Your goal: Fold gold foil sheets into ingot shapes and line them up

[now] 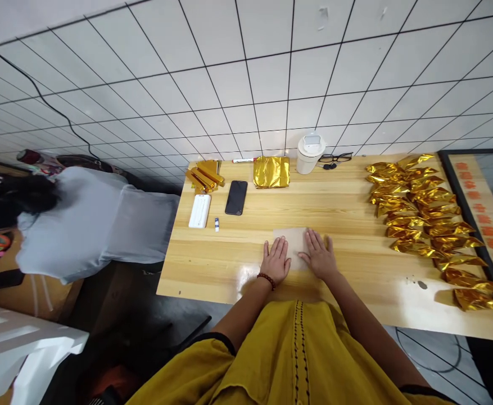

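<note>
A pale, thin square sheet lies flat on the wooden table near its front edge. My left hand rests on the sheet's left side, palm down with fingers stretched out; a beaded bracelet circles that wrist. On the right side of the sheet, my right hand lies flat too, its thumb held apart from the fingers. Neither hand grips anything. Farther back is a stack of gold foil sheets. To the right, folded gold foil pieces are lined up in overlapping rows.
Folded gold strips, a black phone, a white power bank and a small white-and-blue item sit on the left. A lidded cup and glasses stand along the tiled wall. Another person leans over at far left.
</note>
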Action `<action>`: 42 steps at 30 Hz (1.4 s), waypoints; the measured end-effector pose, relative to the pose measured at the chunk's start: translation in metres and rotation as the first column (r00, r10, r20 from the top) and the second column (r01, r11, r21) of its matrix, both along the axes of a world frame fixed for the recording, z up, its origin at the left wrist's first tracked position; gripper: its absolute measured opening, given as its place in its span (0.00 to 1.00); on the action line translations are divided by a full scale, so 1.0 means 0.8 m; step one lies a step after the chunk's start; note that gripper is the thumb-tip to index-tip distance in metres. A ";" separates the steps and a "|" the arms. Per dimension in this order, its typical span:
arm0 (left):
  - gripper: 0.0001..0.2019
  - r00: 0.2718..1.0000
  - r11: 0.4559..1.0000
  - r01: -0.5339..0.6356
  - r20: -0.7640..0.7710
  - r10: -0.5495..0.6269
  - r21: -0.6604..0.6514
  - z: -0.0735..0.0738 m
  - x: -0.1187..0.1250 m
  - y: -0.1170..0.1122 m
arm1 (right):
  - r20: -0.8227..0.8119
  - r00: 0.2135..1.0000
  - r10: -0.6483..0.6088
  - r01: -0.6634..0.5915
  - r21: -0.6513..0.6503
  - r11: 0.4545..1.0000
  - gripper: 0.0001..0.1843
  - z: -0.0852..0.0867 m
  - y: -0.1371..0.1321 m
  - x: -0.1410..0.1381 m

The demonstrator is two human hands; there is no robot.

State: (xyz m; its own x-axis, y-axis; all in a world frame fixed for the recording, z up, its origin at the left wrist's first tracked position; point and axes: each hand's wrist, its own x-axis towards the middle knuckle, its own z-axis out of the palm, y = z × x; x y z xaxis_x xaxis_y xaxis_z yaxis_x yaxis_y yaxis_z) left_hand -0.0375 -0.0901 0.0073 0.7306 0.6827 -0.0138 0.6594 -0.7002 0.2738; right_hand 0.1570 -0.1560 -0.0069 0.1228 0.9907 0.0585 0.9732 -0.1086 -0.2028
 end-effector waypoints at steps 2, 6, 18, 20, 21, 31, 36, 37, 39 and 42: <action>0.31 1.000 1.000 -0.021 0.012 0.021 0.005 -0.002 -0.001 0.000 | 0.001 1.000 -0.020 0.020 -0.017 1.000 0.39 0.005 0.004 -0.004; 0.32 0.998 0.999 -0.051 0.032 0.050 0.016 -0.009 -0.003 -0.001 | -0.068 0.948 0.310 -0.313 -0.044 0.949 0.38 0.008 0.006 -0.029; 0.28 0.999 1.000 -0.006 0.043 0.005 0.031 -0.001 -0.006 0.000 | -0.045 0.972 0.230 -0.231 -0.020 0.973 0.37 0.010 0.031 0.023; 0.27 0.999 0.999 0.026 0.045 -0.028 0.041 -0.001 -0.007 0.001 | -0.071 0.915 0.396 -0.397 -0.005 0.918 0.36 0.011 0.018 0.009; 0.27 0.999 0.999 0.029 0.044 -0.031 0.045 0.000 -0.008 0.001 | -0.077 0.911 0.406 -0.407 0.005 0.914 0.35 0.010 0.011 0.001; 0.22 0.998 0.999 0.041 0.043 -0.041 -0.006 0.007 -0.008 0.002 | -0.092 0.995 0.043 -0.048 -0.051 0.998 0.41 0.009 0.023 -0.042; 0.21 0.997 0.998 0.062 0.047 -0.062 0.001 0.006 -0.008 0.003 | -0.060 0.987 0.149 -0.152 -0.041 0.988 0.36 0.003 0.027 0.015; 0.20 0.997 0.998 0.065 0.047 -0.065 -0.002 0.007 -0.008 0.003 | -0.048 0.998 0.048 -0.050 -0.043 0.998 0.37 0.000 0.027 0.026; 0.20 0.997 0.998 0.063 0.040 -0.063 -0.012 0.008 -0.008 0.003 | -0.027 0.989 -0.145 0.144 -0.025 0.989 0.39 -0.001 0.028 0.039; 0.21 0.998 0.998 0.054 0.021 -0.054 -0.023 0.009 -0.008 0.003 | -0.027 0.993 -0.113 0.113 -0.005 0.994 0.41 0.006 0.031 0.033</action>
